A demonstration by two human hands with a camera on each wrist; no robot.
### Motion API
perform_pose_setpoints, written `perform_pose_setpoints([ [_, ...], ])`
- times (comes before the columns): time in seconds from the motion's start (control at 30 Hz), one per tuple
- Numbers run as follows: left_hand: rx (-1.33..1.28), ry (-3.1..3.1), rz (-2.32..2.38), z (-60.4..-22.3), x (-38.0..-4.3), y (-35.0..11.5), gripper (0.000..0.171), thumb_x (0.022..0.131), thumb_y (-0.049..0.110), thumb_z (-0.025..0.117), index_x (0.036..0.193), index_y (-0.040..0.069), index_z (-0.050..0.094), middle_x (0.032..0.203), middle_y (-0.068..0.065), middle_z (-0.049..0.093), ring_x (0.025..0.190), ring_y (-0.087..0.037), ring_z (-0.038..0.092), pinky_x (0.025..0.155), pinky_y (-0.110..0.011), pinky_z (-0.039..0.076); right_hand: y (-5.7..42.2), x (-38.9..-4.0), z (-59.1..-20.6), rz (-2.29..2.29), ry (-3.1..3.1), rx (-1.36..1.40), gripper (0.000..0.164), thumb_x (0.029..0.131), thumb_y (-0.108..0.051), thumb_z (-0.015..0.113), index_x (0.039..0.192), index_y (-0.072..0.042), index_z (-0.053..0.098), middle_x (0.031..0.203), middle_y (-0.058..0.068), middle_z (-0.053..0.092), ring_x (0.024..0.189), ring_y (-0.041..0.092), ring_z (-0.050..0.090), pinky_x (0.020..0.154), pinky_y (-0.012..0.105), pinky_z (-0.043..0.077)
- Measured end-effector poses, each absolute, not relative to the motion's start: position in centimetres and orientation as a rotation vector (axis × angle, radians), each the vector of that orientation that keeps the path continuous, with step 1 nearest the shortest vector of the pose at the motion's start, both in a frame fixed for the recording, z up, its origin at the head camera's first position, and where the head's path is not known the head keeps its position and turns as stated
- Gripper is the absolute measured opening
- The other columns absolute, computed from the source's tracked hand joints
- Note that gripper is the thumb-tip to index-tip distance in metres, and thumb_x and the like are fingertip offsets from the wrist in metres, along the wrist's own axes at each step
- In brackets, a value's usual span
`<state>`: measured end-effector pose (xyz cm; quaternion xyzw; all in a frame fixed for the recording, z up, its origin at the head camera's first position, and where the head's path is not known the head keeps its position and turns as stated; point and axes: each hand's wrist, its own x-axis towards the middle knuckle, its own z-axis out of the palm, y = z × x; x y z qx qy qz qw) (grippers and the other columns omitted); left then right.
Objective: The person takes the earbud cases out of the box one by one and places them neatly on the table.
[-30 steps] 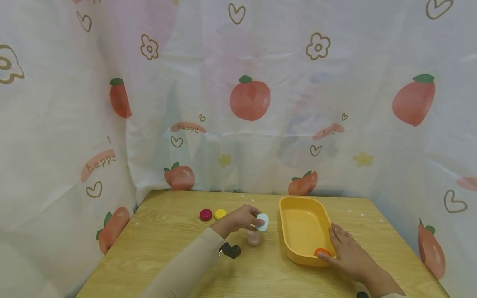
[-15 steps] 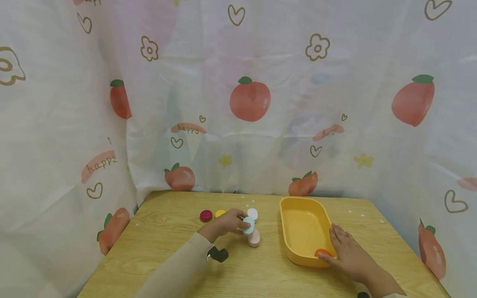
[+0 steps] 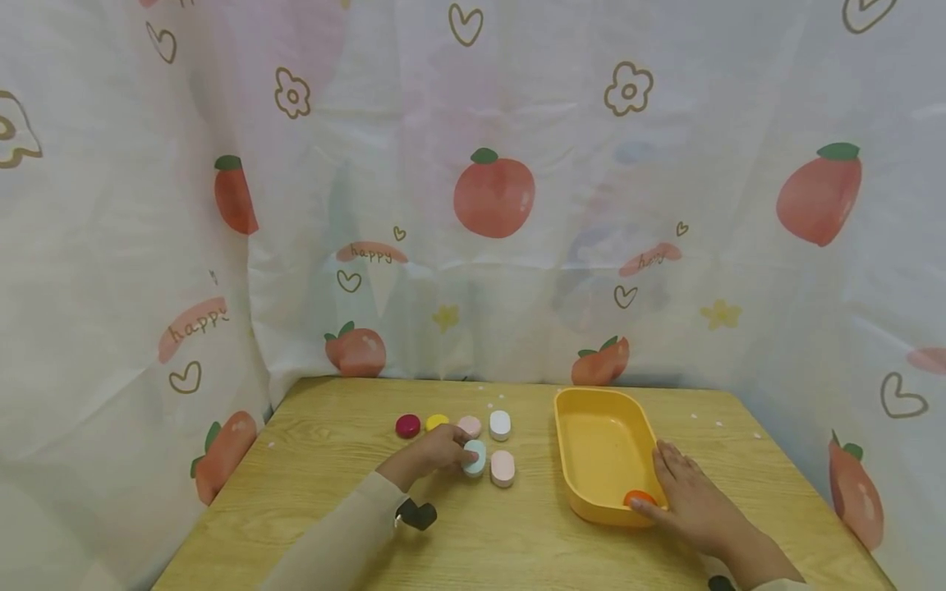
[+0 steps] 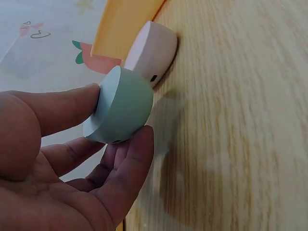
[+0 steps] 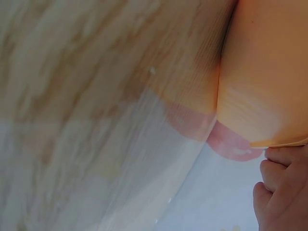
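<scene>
My left hand (image 3: 436, 450) pinches a small mint-green oval case (image 4: 126, 108) between thumb and fingers. In the left wrist view the case is tilted, with its flat face toward the thumb and its rounded side showing. Just right of it in the head view lies a pale pink oval case (image 3: 502, 469). My right hand (image 3: 695, 501) rests along the right side of a yellow tub (image 3: 565, 476), fingers straight against the wall and thumb over the near rim. Beside that thumb, inside the tub, an orange piece (image 3: 639, 497) shows partly.
Behind the left hand stand a dark red piece (image 3: 408, 425), a yellow piece (image 3: 437, 423), another pink piece (image 3: 469, 426) and a white oval case (image 3: 499, 425). Bare wooden table (image 3: 517, 550) lies in front. A printed curtain (image 3: 488, 312) rises behind the table and at both sides.
My left hand has moved left and slightly nearer with the mint-green case, uncovering the white case and both pink ones. The right hand and the tub stay put.
</scene>
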<state>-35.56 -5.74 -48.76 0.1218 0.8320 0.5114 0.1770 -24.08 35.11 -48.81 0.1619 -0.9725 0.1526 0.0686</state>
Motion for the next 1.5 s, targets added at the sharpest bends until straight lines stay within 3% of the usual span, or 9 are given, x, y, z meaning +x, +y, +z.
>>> perform_pose_setpoints([
  [0.37, 0.356, 2.457, 1.33, -49.6, -35.89, -5.44, 0.033, 0.087, 0.008, 0.074, 0.111, -0.009, 0.062, 0.094, -0.008, 0.061, 0.083, -0.02, 0.059, 0.073, -0.035, 0.056, 35.0, -24.02, -48.67, 0.462, -2.935, 0.478, 0.091, 0.095, -0.054, 0.055, 0.145, 0.015, 0.025, 0.154, 0.031, 0.016, 0.14, 0.048, 0.015, 0.113, 0.032, -0.015],
  [0.7, 0.389, 2.552, 1.218, -49.38, -35.43, -5.36, 0.015, 0.087, 0.013, 0.074, 0.087, 0.0, 0.066, 0.079, -0.004, 0.059, 0.072, -0.017, 0.054, 0.062, -0.028, 0.049, 35.04, -24.08, -48.68, 0.474, -2.944, 0.47, 0.092, 0.094, -0.055, 0.055, 0.146, 0.014, 0.024, 0.155, 0.03, 0.015, 0.141, 0.048, 0.014, 0.116, 0.04, -0.009],
  [0.97, 0.379, 2.581, 1.165, -49.32, -35.1, -5.48, 0.017, 0.089, 0.016, 0.073, 0.084, 0.003, 0.064, 0.078, -0.003, 0.056, 0.07, -0.016, 0.052, 0.058, -0.026, 0.045, 35.01, -24.02, -48.54, 0.489, -2.943, 0.47, 0.092, 0.094, -0.055, 0.055, 0.146, 0.014, 0.023, 0.155, 0.03, 0.014, 0.141, 0.048, 0.013, 0.117, 0.046, -0.004],
  [1.1, 0.38, 2.587, 1.144, -49.42, -35.08, -5.6, 0.017, 0.09, 0.017, 0.072, 0.085, 0.003, 0.065, 0.078, -0.003, 0.056, 0.07, -0.016, 0.053, 0.059, -0.026, 0.047, 35.01, -24.04, -48.59, 0.494, -2.942, 0.472, 0.092, 0.094, -0.054, 0.055, 0.146, 0.014, 0.023, 0.155, 0.03, 0.014, 0.141, 0.048, 0.013, 0.117, 0.042, -0.008],
  [1.3, 0.394, 2.575, 1.147, -49.38, -35.02, -5.72, 0.022, 0.09, 0.016, 0.071, 0.075, 0.004, 0.062, 0.071, -0.001, 0.053, 0.063, -0.014, 0.05, 0.054, -0.023, 0.045, 35.09, -24.08, -48.7, 0.49, -2.939, 0.472, 0.092, 0.095, -0.054, 0.055, 0.146, 0.014, 0.023, 0.155, 0.03, 0.014, 0.141, 0.048, 0.014, 0.112, 0.029, -0.017],
  [1.5, 0.415, 2.593, 1.127, -49.24, -34.99, -5.99, 0.031, 0.09, 0.016, 0.071, 0.064, 0.009, 0.055, 0.065, 0.001, 0.048, 0.059, -0.011, 0.047, 0.051, -0.02, 0.04, 35.06, -24.09, -48.72, 0.486, -2.937, 0.472, 0.091, 0.095, -0.054, 0.055, 0.146, 0.015, 0.024, 0.155, 0.031, 0.015, 0.14, 0.048, 0.014, 0.115, 0.035, -0.012],
])
